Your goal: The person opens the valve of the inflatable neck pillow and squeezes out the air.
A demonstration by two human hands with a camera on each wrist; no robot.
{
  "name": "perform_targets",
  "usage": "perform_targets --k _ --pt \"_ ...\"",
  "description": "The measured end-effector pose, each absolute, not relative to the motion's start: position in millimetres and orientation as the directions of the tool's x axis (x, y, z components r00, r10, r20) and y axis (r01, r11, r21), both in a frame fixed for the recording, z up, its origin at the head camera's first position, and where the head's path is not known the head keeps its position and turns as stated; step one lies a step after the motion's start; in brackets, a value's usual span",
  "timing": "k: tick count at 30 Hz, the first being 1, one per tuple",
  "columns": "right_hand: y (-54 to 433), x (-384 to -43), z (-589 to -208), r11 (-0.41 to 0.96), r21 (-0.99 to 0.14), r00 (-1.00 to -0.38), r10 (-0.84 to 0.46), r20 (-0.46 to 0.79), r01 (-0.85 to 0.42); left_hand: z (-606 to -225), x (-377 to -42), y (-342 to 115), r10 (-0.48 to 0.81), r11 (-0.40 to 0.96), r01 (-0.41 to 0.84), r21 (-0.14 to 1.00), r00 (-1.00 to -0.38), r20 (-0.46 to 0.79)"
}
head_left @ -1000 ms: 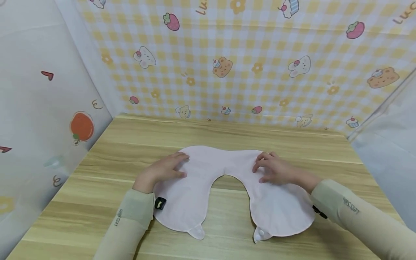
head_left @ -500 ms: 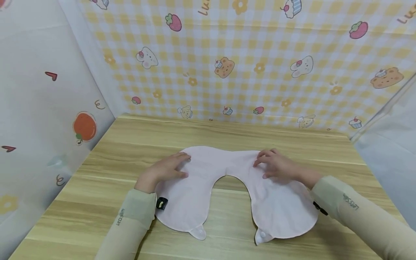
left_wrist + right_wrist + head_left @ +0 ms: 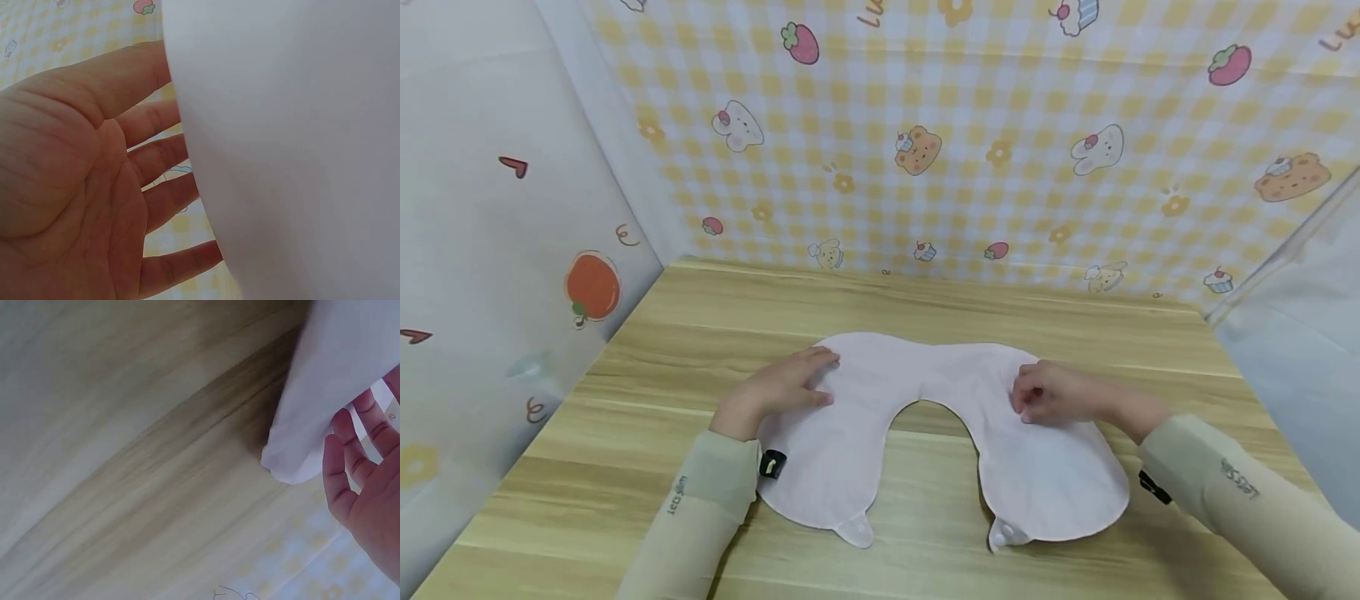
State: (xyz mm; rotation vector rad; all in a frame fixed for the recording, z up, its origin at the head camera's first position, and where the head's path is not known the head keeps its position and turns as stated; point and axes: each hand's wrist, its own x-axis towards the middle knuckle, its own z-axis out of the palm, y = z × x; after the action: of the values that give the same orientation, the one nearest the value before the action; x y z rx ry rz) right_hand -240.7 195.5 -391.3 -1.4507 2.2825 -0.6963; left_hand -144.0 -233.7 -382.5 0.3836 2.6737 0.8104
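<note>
A pale pink U-shaped neck pillow (image 3: 880,375) lies flat on the wooden table, its curve away from me and its two ends towards me. Small tabs stick out at the inner corners of both ends, the right one with a round snap. My left hand (image 3: 786,387) rests on the left lobe with thumb and fingers spread; the left wrist view shows its fingers (image 3: 159,159) straight, tips hidden behind the pillow. On the right lobe, my right hand (image 3: 1052,396) has thumb and fingertips drawn together, pinching the fabric. In the right wrist view, curled fingers (image 3: 340,475) reach the pillow.
The wooden table (image 3: 760,296) runs back to a yellow checked cloth backdrop (image 3: 962,192) with cartoon prints. White printed sheeting (image 3: 482,250) hangs at the left, and another pale sheet (image 3: 1300,333) at the right. A black strap sits at each sleeve cuff.
My right hand has shifted to the right and a little towards me, its fingers closing together. The left hand and the pillow stay nearly in place; the view tilts slightly.
</note>
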Motion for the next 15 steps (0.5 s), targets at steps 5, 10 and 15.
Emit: perform_targets --k 5,10,15 --pt "186.4 -236.7 -386.2 0.419 -0.505 -0.453 -0.890 -0.062 -0.754 -385.5 -145.1 -234.8 0.346 0.801 0.165 0.575 -0.912 -0.219" --pt "174.6 -235.5 -384.4 0.461 -0.473 -0.471 -0.876 -0.105 -0.751 -385.1 -145.6 -234.6 0.340 0.802 0.160 0.575 -0.914 -0.220" --pt "164.9 -234.9 -388.1 0.445 -0.427 -0.458 -0.886 -0.079 -0.787 -384.0 -144.9 -234.2 0.335 0.805 0.153 0.573 -0.914 -0.228"
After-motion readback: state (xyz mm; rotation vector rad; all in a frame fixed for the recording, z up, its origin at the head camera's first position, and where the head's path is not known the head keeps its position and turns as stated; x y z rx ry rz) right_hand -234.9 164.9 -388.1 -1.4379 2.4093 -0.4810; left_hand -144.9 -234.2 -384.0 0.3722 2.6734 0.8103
